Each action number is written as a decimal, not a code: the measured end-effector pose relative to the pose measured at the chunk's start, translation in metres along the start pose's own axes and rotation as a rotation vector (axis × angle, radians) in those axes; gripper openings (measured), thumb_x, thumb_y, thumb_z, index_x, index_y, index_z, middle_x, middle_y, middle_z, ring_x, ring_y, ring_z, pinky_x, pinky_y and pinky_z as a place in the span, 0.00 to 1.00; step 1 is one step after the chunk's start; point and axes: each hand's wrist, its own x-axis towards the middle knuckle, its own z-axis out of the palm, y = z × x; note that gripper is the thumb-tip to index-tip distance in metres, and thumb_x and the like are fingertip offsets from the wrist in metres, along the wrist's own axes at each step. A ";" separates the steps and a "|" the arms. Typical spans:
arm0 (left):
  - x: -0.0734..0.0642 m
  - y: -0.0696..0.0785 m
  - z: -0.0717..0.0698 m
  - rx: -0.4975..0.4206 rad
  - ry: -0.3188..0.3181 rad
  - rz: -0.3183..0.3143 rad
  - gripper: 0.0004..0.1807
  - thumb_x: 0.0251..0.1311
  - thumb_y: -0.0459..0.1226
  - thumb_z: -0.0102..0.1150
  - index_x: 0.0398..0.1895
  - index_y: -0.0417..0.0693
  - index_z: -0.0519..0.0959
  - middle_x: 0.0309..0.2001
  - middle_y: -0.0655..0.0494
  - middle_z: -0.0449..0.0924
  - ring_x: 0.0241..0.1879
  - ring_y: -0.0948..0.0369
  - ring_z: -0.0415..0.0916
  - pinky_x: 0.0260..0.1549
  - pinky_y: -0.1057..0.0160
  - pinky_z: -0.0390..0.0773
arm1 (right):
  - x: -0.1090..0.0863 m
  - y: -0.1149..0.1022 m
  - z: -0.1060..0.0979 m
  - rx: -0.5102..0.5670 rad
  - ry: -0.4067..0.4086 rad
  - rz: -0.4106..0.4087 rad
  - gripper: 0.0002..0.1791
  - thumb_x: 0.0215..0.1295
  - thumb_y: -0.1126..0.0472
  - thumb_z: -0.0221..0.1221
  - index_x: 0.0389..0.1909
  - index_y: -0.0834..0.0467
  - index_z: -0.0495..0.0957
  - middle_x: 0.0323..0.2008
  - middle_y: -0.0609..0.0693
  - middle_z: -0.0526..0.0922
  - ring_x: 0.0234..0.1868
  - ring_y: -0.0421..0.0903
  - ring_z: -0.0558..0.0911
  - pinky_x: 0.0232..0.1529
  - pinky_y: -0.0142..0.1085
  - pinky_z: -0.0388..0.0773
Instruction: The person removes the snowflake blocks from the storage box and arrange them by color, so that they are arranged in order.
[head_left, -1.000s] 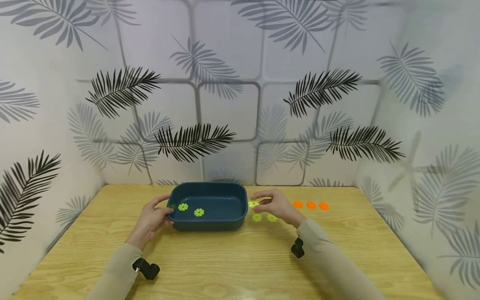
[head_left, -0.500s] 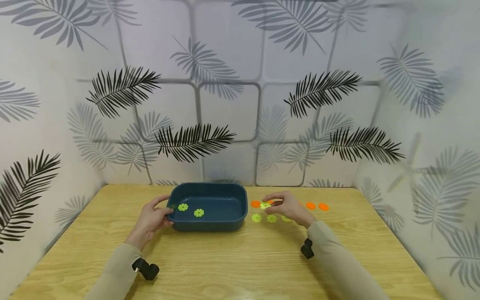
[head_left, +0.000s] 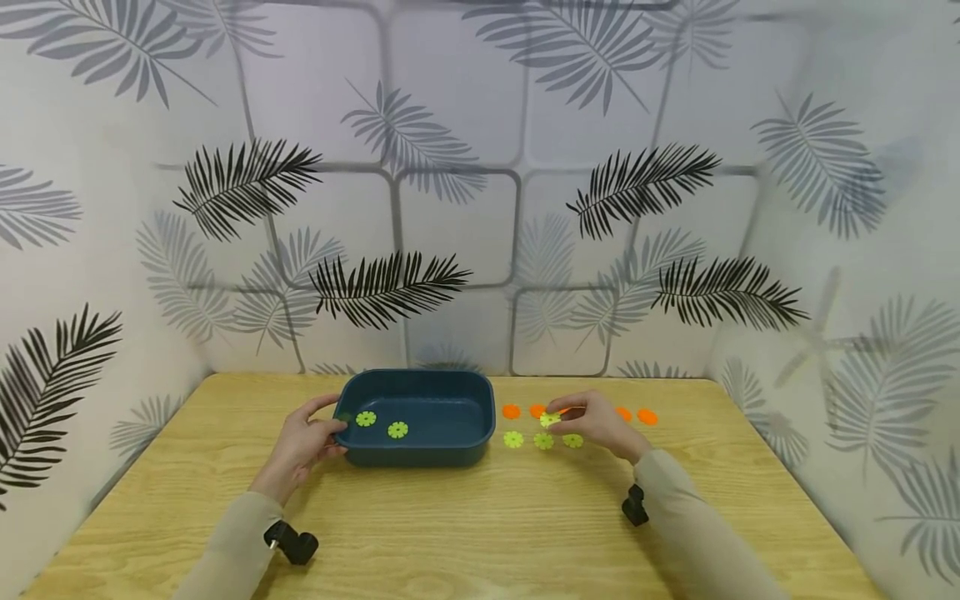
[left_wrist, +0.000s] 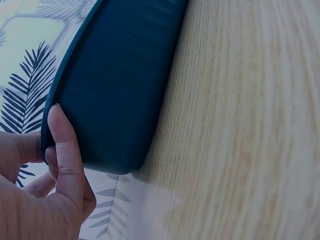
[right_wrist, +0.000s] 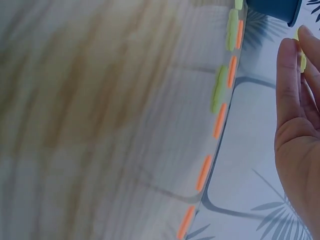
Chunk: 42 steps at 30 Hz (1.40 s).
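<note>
My left hand [head_left: 303,446] grips the rim at the left end of a dark blue rectangular basin [head_left: 420,456], thumb at the inside and fingers outside. In the left wrist view, the basin's side wall [left_wrist: 115,90] fills the upper left. My right hand [head_left: 600,423] pinches a yellow-green flower-shaped disc [head_left: 550,419] between thumb and fingertips, above the table right of the basin. The right wrist view shows the disc's yellow edge [right_wrist: 303,62] between the fingers. Two similar green flower discs [head_left: 397,429] lie inside the basin toward its left.
Three yellow-green flower discs [head_left: 513,439] lie in a row on the wooden table [head_left: 450,533], right of the basin. Behind them runs a row of several orange discs [head_left: 512,412], partly hidden by my right hand. A leaf-patterned wall [head_left: 465,233] stands close behind.
My right hand has moved right, away from the basin's right end, carrying the yellow-green disc above the rows. More discs near the basin now show. The left hand stays on the basin.
</note>
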 end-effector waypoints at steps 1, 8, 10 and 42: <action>0.000 0.000 0.000 0.001 0.000 -0.002 0.32 0.68 0.29 0.51 0.75 0.50 0.59 0.32 0.47 0.81 0.21 0.63 0.79 0.27 0.64 0.84 | -0.001 0.001 -0.002 -0.011 -0.002 0.000 0.20 0.58 0.62 0.69 0.52 0.62 0.83 0.59 0.62 0.78 0.47 0.47 0.82 0.46 0.37 0.83; 0.000 0.000 0.000 0.002 0.005 0.005 0.32 0.68 0.30 0.51 0.75 0.50 0.59 0.32 0.47 0.81 0.21 0.62 0.79 0.27 0.65 0.84 | -0.007 0.005 -0.011 -0.031 0.001 0.013 0.20 0.57 0.61 0.70 0.51 0.60 0.83 0.60 0.61 0.77 0.50 0.50 0.82 0.48 0.38 0.83; 0.001 0.000 0.000 0.001 0.004 0.004 0.32 0.68 0.30 0.51 0.75 0.49 0.59 0.32 0.47 0.81 0.21 0.62 0.79 0.27 0.65 0.84 | -0.009 0.007 -0.014 -0.033 0.005 0.016 0.20 0.57 0.61 0.70 0.51 0.60 0.83 0.60 0.61 0.77 0.49 0.49 0.82 0.47 0.38 0.83; 0.002 -0.002 -0.001 -0.006 0.001 -0.006 0.33 0.68 0.30 0.51 0.75 0.50 0.59 0.32 0.47 0.81 0.21 0.63 0.79 0.27 0.65 0.84 | -0.027 0.037 -0.053 -0.150 -0.034 -0.008 0.21 0.54 0.64 0.71 0.49 0.65 0.83 0.52 0.64 0.82 0.47 0.53 0.84 0.46 0.32 0.81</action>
